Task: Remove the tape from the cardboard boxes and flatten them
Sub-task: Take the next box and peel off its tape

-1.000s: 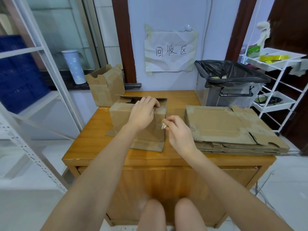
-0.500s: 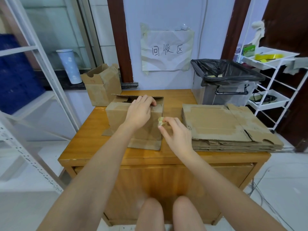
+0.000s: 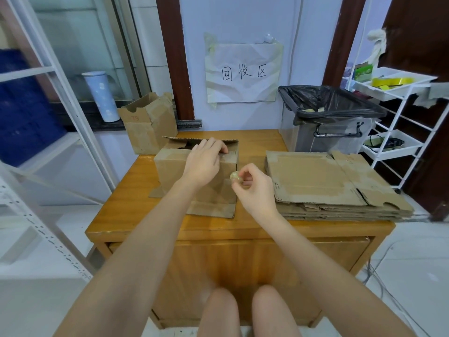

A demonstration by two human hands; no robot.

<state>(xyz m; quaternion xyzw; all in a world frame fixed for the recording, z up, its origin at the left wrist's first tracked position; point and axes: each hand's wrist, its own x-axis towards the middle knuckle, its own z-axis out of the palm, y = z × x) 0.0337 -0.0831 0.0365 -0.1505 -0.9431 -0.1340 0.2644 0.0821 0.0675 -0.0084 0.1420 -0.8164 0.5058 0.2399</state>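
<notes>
— Where was the box?

— The cardboard box (image 3: 196,176) sat in the middle of the wooden table (image 3: 126,190), with its top flaps open. The left hand (image 3: 202,164) lay on top of it, fingers close together and bent over the far edge.

— And the other hand?

— The right hand (image 3: 252,188) was just beside the box, on its right. Its thumb and first finger pinched a small shiny ball (image 3: 235,176). It looked like scrunched-up tape, but it was too small to be sure.

— Were there more boxes?

— Yes. A stack of flat boxes (image 3: 335,188) lay on the right side of the table. One more open box (image 3: 149,122) stood at the far left corner — still standing up, not flat.

— What else was near?

— A bin with a black bag (image 3: 332,113) stood behind the flat stack. A paper sign (image 3: 243,71) was stuck on the wall, and a white rack (image 3: 398,110) stood to the right.
</notes>
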